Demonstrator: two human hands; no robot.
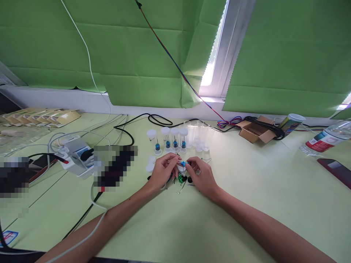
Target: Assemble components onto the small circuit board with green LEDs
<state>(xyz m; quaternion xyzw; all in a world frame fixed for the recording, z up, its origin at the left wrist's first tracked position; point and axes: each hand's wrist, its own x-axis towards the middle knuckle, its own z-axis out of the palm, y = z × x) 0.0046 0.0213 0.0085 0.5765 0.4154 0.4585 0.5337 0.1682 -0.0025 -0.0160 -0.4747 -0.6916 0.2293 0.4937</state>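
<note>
Fingertips [187,165] of the right hand [202,175] pinch a small blue part [183,164] in a narrow grip at its right end. The left hand [163,171] sits at its other end, thumb and forefinger drawn nearly together; I cannot tell whether they clasp it too. The part lies between the 2 hands, above the tabletop [263,190]: bright blue, stubby, with an uneven outline, its finer detail too small to read. Just below it shows a white round piece [181,169].

Under and beside the hands lie green pieces [180,178], a black round piece [189,180] and a thin bent metal rod [181,188]. White caps [150,168] rest left of the left hand.

Beyond the hands, 4 transparent tubes [166,138] stand in a row, white-topped; each shows a blue piece low inside with a thin dark stem rising from it. More transparent tubes [201,136] stand to their right. Farther right are an open cardboard box [251,134], a can [291,125], a bottle [320,142] and a phone [336,172].
</note>
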